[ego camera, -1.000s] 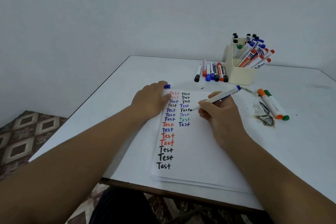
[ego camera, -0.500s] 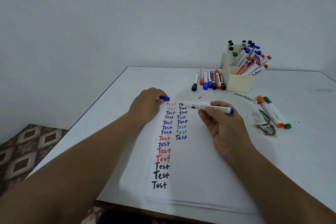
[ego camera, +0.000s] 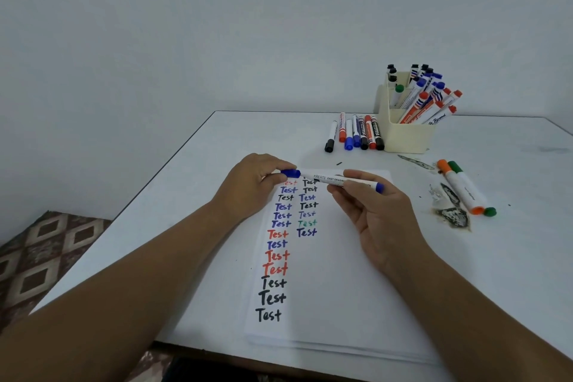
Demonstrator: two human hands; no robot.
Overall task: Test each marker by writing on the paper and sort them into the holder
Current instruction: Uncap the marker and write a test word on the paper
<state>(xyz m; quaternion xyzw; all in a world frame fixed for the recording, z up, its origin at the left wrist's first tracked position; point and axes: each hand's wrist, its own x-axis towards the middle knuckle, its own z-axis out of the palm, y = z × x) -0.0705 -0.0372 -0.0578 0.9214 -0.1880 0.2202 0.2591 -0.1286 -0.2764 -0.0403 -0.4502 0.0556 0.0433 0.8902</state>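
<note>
While the capping of one blue marker [ego camera: 338, 180] is in hand, the table [ego camera: 217, 146] shows a task well advanced but unfinished. Beneath the grip lies the paper [ego camera: 335, 273], bearing two columns of the word "Test" in black, blue, red and green, the left column long, the right one shorter; much of the sheet on the near side of the grip is blank. Beyond the grip and to its right stands the cream holder [ego camera: 403, 136], its compartments crowded with capped markers, which reads as the sorted share. Just left of the holder, beyond the grip, a row of loose markers [ego camera: 356, 133] lies flat on the table, and well to the right of the grip two thick markers [ego camera: 465, 189], orange-capped and green-capped, lie side by side near a dark smudge [ego camera: 452, 214]; whether these are tested cannot be told. At the grip itself, the right hand [ego camera: 381, 214] holds the barrel between thumb and curled fingers, level above the paper's far end, while the left hand [ego camera: 251, 186] pinches the blue cap [ego camera: 290, 173] at the barrel's left end. Cap seated, the marker presumably goes to the holder.
</note>
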